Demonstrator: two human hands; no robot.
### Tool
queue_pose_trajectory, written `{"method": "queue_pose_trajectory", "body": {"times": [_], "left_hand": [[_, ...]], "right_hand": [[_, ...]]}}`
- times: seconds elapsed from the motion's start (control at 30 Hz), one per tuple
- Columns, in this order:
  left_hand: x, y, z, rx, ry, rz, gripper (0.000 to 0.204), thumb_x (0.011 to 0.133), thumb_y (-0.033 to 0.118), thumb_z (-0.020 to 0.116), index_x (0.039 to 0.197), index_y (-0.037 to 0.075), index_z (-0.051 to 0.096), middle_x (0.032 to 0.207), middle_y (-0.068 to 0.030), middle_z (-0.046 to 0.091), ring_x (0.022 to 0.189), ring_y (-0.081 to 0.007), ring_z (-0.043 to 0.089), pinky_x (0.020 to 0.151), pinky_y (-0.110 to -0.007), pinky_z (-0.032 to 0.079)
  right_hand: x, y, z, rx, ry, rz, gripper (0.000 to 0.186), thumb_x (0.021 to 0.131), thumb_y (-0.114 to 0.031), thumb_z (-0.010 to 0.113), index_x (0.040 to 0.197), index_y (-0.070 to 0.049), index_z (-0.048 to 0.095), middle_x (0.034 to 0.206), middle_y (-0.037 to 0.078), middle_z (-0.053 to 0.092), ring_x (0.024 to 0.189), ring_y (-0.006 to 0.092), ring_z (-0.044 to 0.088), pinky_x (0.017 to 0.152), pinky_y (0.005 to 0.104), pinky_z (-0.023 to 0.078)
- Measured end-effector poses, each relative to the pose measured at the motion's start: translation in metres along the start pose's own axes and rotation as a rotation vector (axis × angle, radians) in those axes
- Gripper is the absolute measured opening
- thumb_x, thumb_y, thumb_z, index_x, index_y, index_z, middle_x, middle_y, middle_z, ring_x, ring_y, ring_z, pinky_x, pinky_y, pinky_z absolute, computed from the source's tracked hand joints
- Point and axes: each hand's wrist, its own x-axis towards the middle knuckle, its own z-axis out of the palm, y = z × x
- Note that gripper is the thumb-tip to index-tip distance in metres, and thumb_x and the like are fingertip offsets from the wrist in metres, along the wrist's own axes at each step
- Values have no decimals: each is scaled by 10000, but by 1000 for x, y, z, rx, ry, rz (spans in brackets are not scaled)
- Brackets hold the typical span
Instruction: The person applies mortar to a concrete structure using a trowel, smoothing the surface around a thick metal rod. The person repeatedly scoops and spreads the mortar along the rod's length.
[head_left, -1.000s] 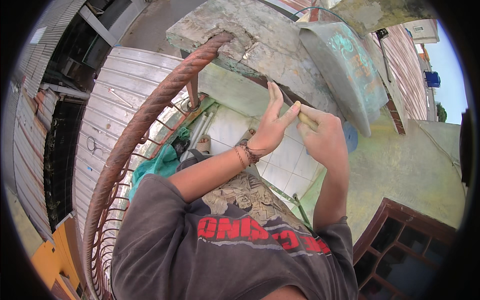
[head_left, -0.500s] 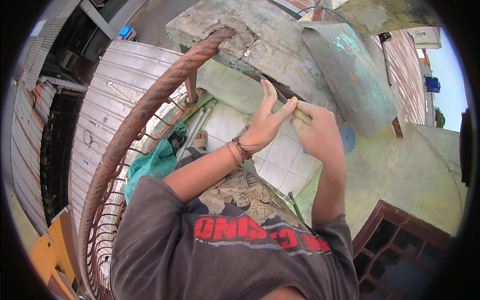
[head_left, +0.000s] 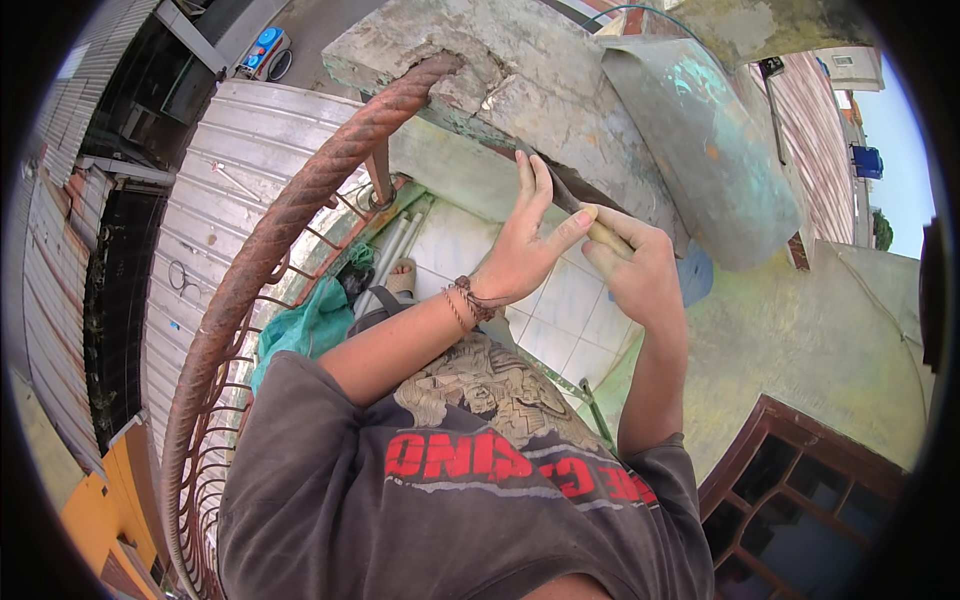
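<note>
My right hand (head_left: 640, 270) grips the wooden handle of a trowel (head_left: 575, 205), whose thin metal blade runs up and left against the underside edge of a rough concrete ledge (head_left: 540, 80). My left hand (head_left: 520, 245) has its fingers stretched out, the fingertips pressing on the blade near the ledge and the thumb touching the handle. A braided band circles my left wrist.
A rusty twisted metal railing (head_left: 300, 210) curves along the left, set into the ledge. Beyond it lie corrugated metal roofs (head_left: 230, 180). White floor tiles (head_left: 560, 310), pipes and a green cloth (head_left: 310, 325) are below. A curved metal sheet (head_left: 690, 140) hangs on the right, a window frame (head_left: 790, 480) lower right.
Both hands have shifted slightly up and left along the ledge with the trowel. The left fingers now lie flatter on the blade.
</note>
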Motion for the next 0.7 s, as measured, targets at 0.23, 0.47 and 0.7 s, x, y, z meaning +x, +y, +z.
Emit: {"method": "queue_pose_trajectory", "body": {"times": [0.23, 0.47, 0.7], "left_hand": [[-6, -5, 1, 200, 24, 54, 959, 942, 406, 609, 1505, -99, 19, 1562, -334, -125, 1489, -336, -73, 1189, -405, 93], [-6, -15, 1, 264, 47, 76, 969, 928, 435, 619, 1504, -105, 57, 1560, -348, -92, 1490, -360, -39, 1187, -414, 113], [-6, -21, 2, 305, 26, 66, 969, 930, 422, 621, 1504, -105, 44, 1558, -353, -87, 1490, -359, -41, 1188, -413, 105]], "right_hand": [[-2, 30, 14, 85, 65, -65, 424, 812, -67, 671, 1235, -51, 657, 1072, 135, 727, 953, 146, 680, 852, 282, 501], [2, 71, 31, 190, 114, -112, 427, 811, -71, 709, 1236, -78, 666, 1020, 101, 742, 904, 120, 681, 832, 277, 510], [4, 69, 33, 161, 103, -81, 403, 813, -62, 698, 1214, -44, 667, 1031, 139, 735, 927, 145, 693, 822, 283, 512]]}}
